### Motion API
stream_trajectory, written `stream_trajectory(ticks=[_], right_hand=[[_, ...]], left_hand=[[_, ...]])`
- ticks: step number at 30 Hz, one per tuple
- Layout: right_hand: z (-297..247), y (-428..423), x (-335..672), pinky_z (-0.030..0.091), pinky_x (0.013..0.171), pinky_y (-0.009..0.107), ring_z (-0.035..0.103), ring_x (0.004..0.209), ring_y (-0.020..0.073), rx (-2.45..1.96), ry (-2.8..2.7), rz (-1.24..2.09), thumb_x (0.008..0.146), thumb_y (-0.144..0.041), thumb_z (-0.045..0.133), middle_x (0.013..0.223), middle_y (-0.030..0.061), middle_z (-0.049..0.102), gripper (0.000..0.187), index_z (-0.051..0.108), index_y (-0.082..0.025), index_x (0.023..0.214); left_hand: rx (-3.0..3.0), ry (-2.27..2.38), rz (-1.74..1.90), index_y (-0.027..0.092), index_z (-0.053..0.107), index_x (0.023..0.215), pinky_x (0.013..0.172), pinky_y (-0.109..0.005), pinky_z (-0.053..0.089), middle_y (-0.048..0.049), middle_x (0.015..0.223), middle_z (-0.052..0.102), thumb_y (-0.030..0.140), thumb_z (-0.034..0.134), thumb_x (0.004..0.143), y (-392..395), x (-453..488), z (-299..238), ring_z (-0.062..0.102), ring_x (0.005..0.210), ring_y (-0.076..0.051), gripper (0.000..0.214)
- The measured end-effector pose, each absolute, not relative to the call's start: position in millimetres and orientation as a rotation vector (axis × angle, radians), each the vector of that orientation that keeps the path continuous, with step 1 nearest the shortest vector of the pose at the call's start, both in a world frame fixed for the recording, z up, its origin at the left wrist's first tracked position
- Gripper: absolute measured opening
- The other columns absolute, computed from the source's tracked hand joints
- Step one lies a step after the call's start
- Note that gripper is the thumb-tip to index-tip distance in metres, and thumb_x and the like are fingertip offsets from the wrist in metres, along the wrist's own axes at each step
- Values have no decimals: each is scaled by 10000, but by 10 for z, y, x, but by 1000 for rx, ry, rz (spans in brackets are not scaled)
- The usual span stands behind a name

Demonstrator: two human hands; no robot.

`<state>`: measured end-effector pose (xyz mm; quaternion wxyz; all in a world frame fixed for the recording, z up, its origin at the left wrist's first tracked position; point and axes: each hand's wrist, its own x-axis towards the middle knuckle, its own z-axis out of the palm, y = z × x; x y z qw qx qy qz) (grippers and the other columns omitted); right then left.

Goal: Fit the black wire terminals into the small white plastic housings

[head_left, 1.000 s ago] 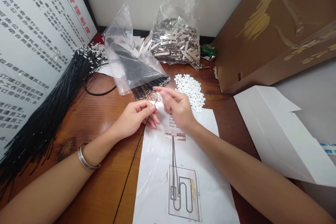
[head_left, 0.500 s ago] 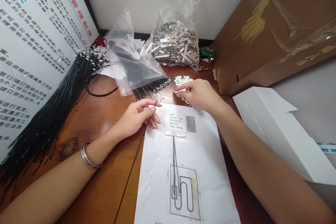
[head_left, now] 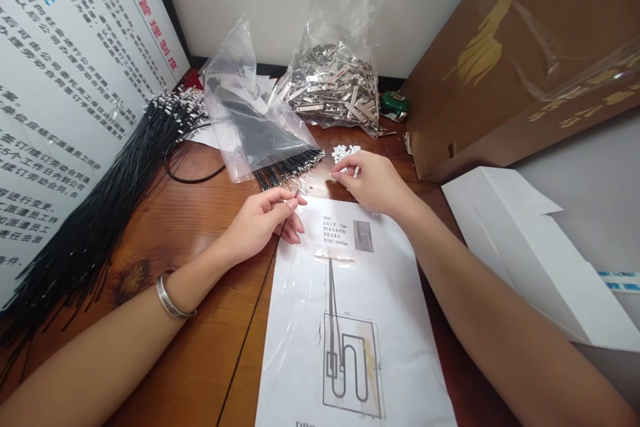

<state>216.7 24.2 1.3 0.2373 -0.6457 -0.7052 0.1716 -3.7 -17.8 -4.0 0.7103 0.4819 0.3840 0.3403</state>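
My left hand [head_left: 267, 220] is closed in a loose pinch on a thin black wire [head_left: 297, 193], whose tip sticks up past the fingertips. This hand hovers by the upper left corner of the printed sheet. My right hand [head_left: 373, 180] reaches over the pile of small white plastic connectors [head_left: 345, 155], covering part of it. Thumb and index finger are pressed together at the pile's near left edge; what is between them, if anything, is too small to make out.
A printed drawing sheet [head_left: 400, 320] lies in front of me. Behind are a clear bag of black wires [head_left: 250, 127] and a bag of metal strips [head_left: 335, 83]. A wire bundle [head_left: 100, 207] leans left. A green tape measure [head_left: 395, 105] and a brown box [head_left: 465, 67] stand right.
My right hand has shifted slightly left and down over the white connectors, and its thumb and index finger have come together. My left hand stays almost still with the wire.
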Motion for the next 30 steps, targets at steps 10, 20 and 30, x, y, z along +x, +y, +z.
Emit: stream_trajectory(ticks=[10,20,30], right_hand=[[-91,-139,1539,366,562,269,451,616,101,-1161,-1570,888,825,-251,666,831,12,603,75,687,-184,800],[-213,-186,1527,296,484,263,329,494,62,-1092,-1566,803,840,-243,664,853,-6,573,47,651,-198,848],[-262,-156,1607,272,567,290,373,562,115,-1054,-1854,888,984,-338,399,595,-41,397,355,376,-209,654]], left_hand=[[1032,1025,990,117,614,779,460,-196,500,15,543,626,375,708,773,-143,-38,-3,591,434,-98,274],[1077,1045,944,122,640,779,489,-201,517,20,553,625,448,773,705,-151,-50,6,597,468,-98,361],[1189,959,798,147,552,704,495,-203,506,8,538,635,488,751,731,-170,-53,11,597,474,-100,396]])
